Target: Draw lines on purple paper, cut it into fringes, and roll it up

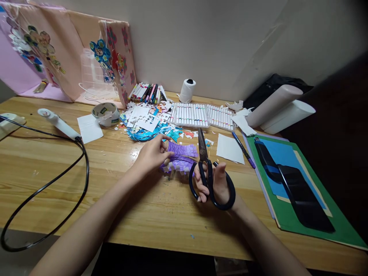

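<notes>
My left hand is closed on the left end of a purple patterned strip, its thumb and fingers pinching it just above the table. A second purple piece lies right below it, with small pale tabs along its lower edge; whether the two are joined I cannot tell. In my right hand is a pair of black-handled scissors, the fingers through the loops and the blades pointing up and away. The blades look closed, and they stand just right of the purple strip.
Paper scraps, marker sets and a thread spool lie at the back. Left are a tape roll and a glue gun with a looping cord. A white paper stack, blue pen and green board are right.
</notes>
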`<move>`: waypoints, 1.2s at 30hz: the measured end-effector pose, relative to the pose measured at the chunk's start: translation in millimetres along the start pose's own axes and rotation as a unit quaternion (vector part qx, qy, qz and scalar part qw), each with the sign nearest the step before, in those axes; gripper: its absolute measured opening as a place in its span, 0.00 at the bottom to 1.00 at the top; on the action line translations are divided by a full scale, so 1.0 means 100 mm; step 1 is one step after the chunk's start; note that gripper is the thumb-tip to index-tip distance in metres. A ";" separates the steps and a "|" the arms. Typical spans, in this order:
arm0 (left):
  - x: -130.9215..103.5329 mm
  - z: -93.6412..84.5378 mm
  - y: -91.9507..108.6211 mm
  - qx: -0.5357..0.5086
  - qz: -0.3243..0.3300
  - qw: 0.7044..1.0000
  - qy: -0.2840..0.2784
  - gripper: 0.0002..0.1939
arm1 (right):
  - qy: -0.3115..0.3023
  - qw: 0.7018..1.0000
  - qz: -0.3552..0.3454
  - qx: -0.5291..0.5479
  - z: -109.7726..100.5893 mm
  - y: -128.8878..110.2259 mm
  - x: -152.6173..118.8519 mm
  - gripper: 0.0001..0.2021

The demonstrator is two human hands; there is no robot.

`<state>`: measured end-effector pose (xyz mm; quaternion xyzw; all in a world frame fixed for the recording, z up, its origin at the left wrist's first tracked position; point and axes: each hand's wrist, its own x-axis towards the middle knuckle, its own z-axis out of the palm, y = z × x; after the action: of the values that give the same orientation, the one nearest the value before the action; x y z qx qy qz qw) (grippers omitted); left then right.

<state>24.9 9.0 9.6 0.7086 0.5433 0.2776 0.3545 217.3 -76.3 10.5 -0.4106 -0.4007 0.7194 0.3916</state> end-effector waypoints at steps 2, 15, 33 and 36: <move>0.03 -0.03 0.02 -0.105 -0.007 0.994 0.028 0.25 | -0.045 0.999 0.004 -0.024 -0.01 0.00 -0.04 0.41; 0.00 -0.18 0.09 0.029 0.171 0.972 0.157 0.17 | -0.126 0.981 0.036 -0.140 -0.02 -0.02 -0.14 0.41; -0.04 -0.27 0.19 -0.079 0.230 0.967 0.078 0.14 | -0.194 0.973 0.019 -0.120 -0.11 -0.22 -0.25 0.44; -0.06 -0.21 0.25 -0.150 0.187 0.969 0.064 0.10 | -0.193 0.973 0.013 -0.126 -0.12 -0.12 -0.26 0.43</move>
<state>21.2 3.5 42.0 0.7170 0.3750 0.4621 0.3630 239.7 -91.6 24.6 -0.3152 -0.5510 0.7337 0.2423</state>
